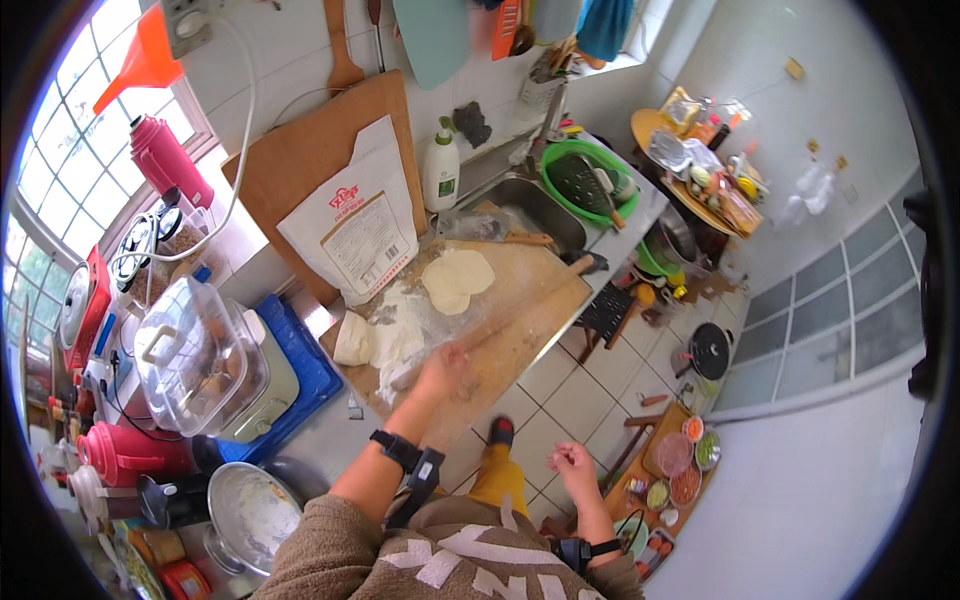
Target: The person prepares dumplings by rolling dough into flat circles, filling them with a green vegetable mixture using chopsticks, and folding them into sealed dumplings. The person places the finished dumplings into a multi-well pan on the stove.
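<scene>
My left hand (443,370) is closed around a rolling pin (520,310), which is smeared by motion and lies slantwise over the wooden board (565,300). Beyond the pin, thin pale dough rounds (455,278) overlap on the board. Loose white flour (400,335) is heaped left of them, next to a thick lump of dough (352,340). My right hand (573,470) hangs in the air off the counter, over the floor, its fingers loosely bent and apart. I see nothing in it.
A white paper bag (355,225) leans on an upright board behind the dough. A sink (545,205) with a green basin (590,160) is at the far right. Left stands a clear-lidded appliance (200,350), with a metal bowl (250,515) nearer me. Ingredient bowls (685,485) rest low at right.
</scene>
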Tool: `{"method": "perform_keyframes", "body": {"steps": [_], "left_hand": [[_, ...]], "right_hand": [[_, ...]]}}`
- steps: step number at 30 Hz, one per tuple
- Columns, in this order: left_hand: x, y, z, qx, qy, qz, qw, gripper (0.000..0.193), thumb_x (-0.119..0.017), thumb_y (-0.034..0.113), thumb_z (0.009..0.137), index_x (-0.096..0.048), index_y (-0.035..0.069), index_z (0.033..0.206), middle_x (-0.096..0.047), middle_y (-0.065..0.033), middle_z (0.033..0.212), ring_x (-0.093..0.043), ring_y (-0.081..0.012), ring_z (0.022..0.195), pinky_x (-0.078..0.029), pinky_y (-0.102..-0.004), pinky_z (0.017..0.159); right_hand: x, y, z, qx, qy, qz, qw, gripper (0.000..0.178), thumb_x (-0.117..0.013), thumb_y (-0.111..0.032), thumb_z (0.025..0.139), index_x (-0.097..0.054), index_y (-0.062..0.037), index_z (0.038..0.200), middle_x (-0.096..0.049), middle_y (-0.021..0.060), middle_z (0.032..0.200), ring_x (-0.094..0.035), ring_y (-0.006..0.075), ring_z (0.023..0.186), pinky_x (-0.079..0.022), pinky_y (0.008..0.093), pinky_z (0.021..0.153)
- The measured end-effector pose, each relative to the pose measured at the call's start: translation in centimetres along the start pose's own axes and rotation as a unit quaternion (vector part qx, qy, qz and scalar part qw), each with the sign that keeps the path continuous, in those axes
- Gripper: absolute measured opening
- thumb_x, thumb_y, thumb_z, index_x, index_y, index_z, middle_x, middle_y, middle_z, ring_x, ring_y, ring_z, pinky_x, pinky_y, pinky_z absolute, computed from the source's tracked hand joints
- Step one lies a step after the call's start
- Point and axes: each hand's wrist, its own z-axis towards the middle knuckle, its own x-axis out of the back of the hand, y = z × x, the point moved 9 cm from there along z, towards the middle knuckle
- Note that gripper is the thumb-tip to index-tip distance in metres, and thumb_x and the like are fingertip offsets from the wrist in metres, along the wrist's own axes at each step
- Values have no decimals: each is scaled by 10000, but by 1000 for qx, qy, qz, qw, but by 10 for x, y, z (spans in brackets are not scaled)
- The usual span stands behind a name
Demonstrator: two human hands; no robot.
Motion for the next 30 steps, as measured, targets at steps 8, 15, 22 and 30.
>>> {"method": "perform_keyframes", "body": {"steps": [8,15,22,30], "left_hand": [[45,1,177,78,186,139,969,373,-700,270,861,-669,4,1121,-707,-179,1049,-680,-299,1002,-534,-393,872],[39,8,219,131,273,265,915,267,-741,313,823,-680,86,951,-665,-139,919,-636,-332,946,-511,-449,828],[34,10,238,144,254,302,908,200,-757,260,809,-676,114,919,-638,-124,1042,-596,-338,1018,-470,-450,900],[35,18,237,161,267,344,885,181,-771,254,806,-683,122,893,-645,-83,989,-578,-299,1032,-460,-431,908]], "right_hand": [[-86,-104,298,5,-245,6,969,153,-616,-78,961,-614,-26,1106,-652,33,877,-639,125,778,-525,272,711],[-141,-150,427,49,-295,-38,954,79,-564,-59,980,-602,-30,1042,-649,25,852,-609,106,763,-506,263,705],[-160,-121,422,-38,-356,27,933,81,-571,-69,981,-621,-23,1026,-656,20,835,-602,99,743,-503,258,693],[-189,-137,429,-61,-397,12,916,113,-550,-45,988,-602,-23,1086,-670,60,915,-638,131,793,-531,266,732]]}}
